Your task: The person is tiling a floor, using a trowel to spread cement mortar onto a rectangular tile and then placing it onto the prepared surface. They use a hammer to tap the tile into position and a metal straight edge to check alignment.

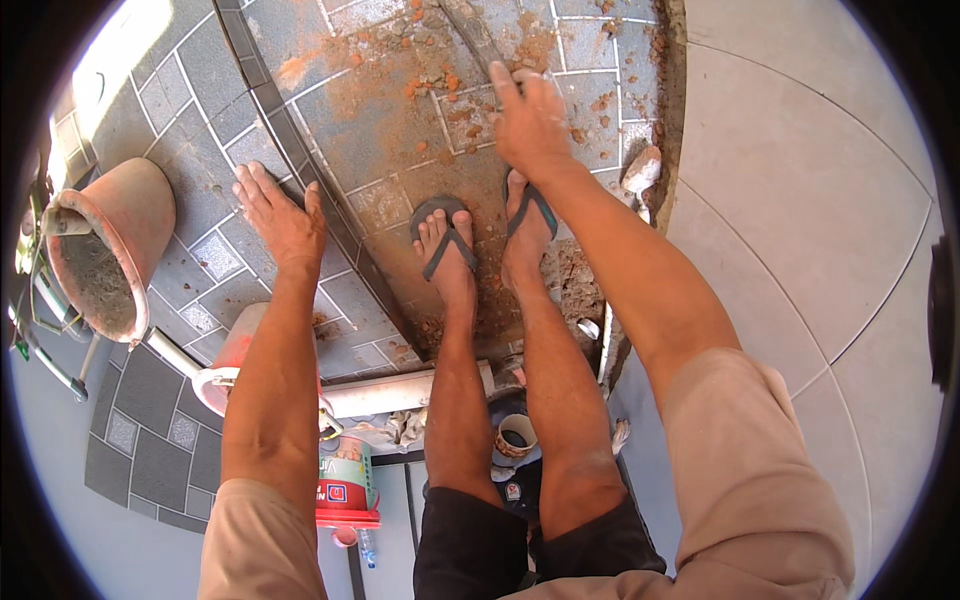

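Observation:
My right hand [535, 125] is closed around the near end of a long, narrow, dark strip-like tool [470, 32], index finger stretched along it. The tool's far end runs out of the picture at the top, and I cannot tell its exact kind. Beneath it, reddish soil and orange rubble [430, 80] lie scattered over grey patterned tiles [345, 120]. My left hand [285, 215] is open, fingers together and thumb apart, palm down at the raised tiled edge [335, 225]. It holds nothing.
A worn bucket [150, 220] with grey mortar stands at the left; a second bucket [240, 345] is partly behind my left forearm. A mortar-caked trowel [642, 172] lies by the right border. A cup [516, 437] and a red-and-green tub [345, 490] are near my legs.

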{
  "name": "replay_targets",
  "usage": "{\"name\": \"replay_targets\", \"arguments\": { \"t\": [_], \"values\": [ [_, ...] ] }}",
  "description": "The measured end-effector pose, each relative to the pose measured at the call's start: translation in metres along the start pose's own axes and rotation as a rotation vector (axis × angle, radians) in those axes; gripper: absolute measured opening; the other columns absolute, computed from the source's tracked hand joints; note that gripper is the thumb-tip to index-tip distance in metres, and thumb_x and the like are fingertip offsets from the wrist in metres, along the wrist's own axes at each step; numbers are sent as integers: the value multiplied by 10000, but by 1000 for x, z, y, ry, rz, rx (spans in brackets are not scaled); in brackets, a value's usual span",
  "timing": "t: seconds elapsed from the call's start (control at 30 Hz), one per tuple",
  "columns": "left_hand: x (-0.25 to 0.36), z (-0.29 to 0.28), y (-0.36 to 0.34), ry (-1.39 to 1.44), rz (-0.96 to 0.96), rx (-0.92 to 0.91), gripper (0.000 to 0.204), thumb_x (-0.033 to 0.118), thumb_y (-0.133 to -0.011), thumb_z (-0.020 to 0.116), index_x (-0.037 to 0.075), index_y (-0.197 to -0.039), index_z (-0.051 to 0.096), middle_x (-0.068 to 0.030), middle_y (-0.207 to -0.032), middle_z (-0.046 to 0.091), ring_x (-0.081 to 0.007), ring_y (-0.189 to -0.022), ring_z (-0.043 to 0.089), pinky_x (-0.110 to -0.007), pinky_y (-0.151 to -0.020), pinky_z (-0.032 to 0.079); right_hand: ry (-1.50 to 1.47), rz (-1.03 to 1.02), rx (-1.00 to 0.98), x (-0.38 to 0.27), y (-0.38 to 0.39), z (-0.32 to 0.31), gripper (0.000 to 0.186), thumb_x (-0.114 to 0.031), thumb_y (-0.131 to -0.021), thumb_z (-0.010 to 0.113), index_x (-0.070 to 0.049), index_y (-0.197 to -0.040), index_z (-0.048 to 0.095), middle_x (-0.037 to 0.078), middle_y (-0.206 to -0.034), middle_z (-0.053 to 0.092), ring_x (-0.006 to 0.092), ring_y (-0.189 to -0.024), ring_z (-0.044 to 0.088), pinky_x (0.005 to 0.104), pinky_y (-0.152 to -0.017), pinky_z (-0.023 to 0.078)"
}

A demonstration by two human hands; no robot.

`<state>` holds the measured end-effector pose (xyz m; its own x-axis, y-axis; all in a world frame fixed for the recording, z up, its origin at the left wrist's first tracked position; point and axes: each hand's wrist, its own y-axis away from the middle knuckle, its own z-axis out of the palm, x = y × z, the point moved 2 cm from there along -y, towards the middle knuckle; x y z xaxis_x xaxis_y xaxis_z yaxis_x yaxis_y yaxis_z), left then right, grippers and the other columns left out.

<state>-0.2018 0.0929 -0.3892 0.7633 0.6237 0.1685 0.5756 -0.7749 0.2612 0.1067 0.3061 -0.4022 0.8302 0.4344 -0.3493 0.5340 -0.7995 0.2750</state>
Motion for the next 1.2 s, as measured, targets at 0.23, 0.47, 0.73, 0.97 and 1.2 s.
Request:
{"name": "replay_targets", "arguments": {
  "t": [0.23, 0.47, 0.73, 0.97, 1.2],
  "values": [
    [-4, -8, 2, -78, 44, -9, 1038, 457, -976, 730, -22, -1689, 145, -291, -1756, 135, -493, -1623, 128, -576, -1317, 167, 365, 1097, -137, 121, 124, 7, 605, -380, -974, 679, -25, -1438, 522, 234, -1450, 499, 396, -1334, 505, 558, -1053, 488],
    [16, -12, -2, -103, -39, -122, 1057, 422, -965, 740, -41, -1682, 116, -308, -1746, 119, -514, -1616, 102, -570, -1322, 152, 438, 1212, -351, 188, 189, 16, 578, -409, -1027, 646, -151, -1525, 507, 139, -1559, 545, 353, -1413, 538, 565, -1141, 436],
    [2, -20, -4, -121, 72, -40, 1041, 449, -953, 756, -72, -1657, 193, -337, -1709, 205, -514, -1592, 176, -557, -1320, 180, -104, 894, 28, 146, 193, 13, 458, -382, -1073, 595, 46, -1223, 658, 335, -1152, 711, 541, -1083, 675, 581, -930, 518],
    [9, -37, -8, -180, 9, -235, 1137, 422, -877, 828, -80, -1657, 169, -312, -1726, 171, -500, -1600, 157, -526, -1333, 172, -411, 695, 216, 111, 126, 0, 531, -394, -1047, 657, 75, -1295, 634, 352, -1112, 703, 518, -1061, 682, 527, -955, 532],
    [11, -74, -25, -274, -32, -499, 1274, 382, -786, 929, 19, -1701, 120, -201, -1771, 148, -403, -1633, 163, -477, -1338, 215, -22, 867, 75, 65, 37, -29, 694, -265, -945, 771, 21, -1516, 501, 300, -1506, 441, 493, -1418, 379, 602, -1126, 391]
  ]
}}
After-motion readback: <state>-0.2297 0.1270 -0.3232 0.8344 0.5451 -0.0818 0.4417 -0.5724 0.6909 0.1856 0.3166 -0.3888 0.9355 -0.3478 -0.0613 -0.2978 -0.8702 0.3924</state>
